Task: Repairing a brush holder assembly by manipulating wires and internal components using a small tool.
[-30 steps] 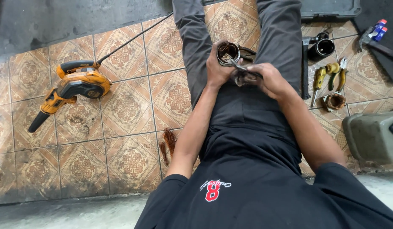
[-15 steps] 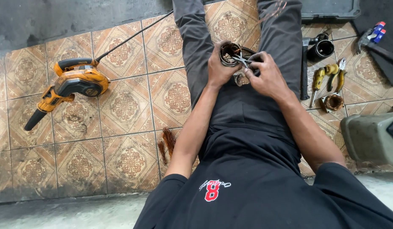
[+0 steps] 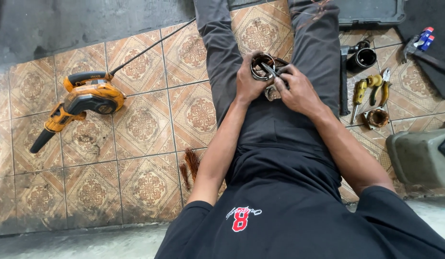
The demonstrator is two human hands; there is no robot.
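The left hand (image 3: 249, 82) grasps a metal ring (image 3: 261, 65) over the lap; the right hand (image 3: 297, 91) is clenched on pliers (image 3: 272, 72) set at its rim. Risk: the pliers could slip and nick the left fingers. Since the earlier frame, the right hand has closed in over the ring.

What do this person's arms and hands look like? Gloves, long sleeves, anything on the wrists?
Both arms are bare from the short sleeves of a black T-shirt down. The left hand and right hand wear no gloves, and no watch, bracelet or ring shows on either. The shirt has a red-and-white emblem on the chest. Grey trousers cover the legs.
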